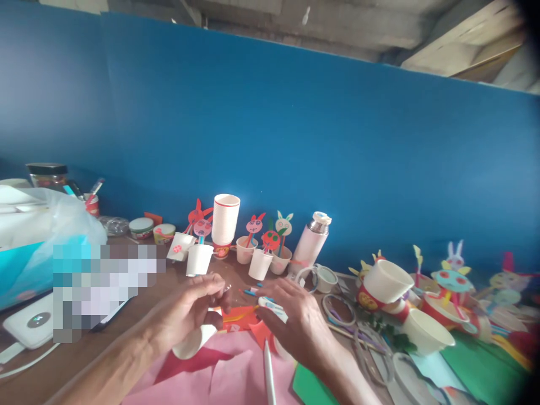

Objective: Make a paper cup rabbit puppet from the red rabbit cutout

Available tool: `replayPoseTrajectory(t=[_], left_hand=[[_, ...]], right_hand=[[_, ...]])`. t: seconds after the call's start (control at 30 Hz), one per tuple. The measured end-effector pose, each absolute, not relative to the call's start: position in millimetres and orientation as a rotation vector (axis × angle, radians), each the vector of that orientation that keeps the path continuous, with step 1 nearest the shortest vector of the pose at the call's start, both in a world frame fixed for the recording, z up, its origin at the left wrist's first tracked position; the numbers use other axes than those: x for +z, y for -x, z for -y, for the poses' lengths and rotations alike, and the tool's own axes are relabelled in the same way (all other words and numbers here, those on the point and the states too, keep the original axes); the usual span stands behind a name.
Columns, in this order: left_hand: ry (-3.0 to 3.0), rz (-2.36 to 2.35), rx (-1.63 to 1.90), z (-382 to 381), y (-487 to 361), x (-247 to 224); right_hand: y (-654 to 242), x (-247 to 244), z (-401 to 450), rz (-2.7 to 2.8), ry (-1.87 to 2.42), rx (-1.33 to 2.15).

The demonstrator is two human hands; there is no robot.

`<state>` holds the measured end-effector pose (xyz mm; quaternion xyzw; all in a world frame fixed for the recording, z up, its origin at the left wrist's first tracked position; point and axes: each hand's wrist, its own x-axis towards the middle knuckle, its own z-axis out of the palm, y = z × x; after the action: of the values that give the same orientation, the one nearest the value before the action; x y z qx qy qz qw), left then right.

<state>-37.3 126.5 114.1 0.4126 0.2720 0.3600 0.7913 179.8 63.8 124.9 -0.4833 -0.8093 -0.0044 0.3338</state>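
My left hand [196, 304] is raised over the work area with its fingers curled and the thumb close to them. A tiny pale speck shows at its fingertips; I cannot make out what it is. Just below it a white paper cup [189, 344] lies tilted on pink paper [236, 374]. My right hand [295, 312] reaches in palm down, fingers stretched out. A white object with blue print [272, 306] shows between its thumb and forefinger, apparently beneath the hand. Red-orange paper [242, 318] lies between the hands, and a white pen-like stick [269, 374] rests on the pink paper.
Behind stand paper cups with paper animal figures [254, 225], a stack of cups [225, 219] and a thermos [311, 242]. At right are tape rolls [338, 310], more cups [428, 332] and green paper [485, 360]. A plastic bag [80, 219] and white device [31, 320] sit left.
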Motion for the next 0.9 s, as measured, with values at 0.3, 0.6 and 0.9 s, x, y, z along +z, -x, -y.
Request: replayPoseTrajectory(t=[0.3, 0.6, 0.9], left_hand=[[-0.667, -0.476, 0.659, -121, 31, 112], [-0.638, -0.487, 0.589, -118, 26, 102], [-0.599, -0.451, 0.549, -117, 24, 100]], right_hand=[[-146, 135, -83, 2.087, 0.782, -0.329], [-144, 130, -86, 2.137, 0.763, -0.419], [-143, 126, -90, 2.139, 0.770, -0.438]])
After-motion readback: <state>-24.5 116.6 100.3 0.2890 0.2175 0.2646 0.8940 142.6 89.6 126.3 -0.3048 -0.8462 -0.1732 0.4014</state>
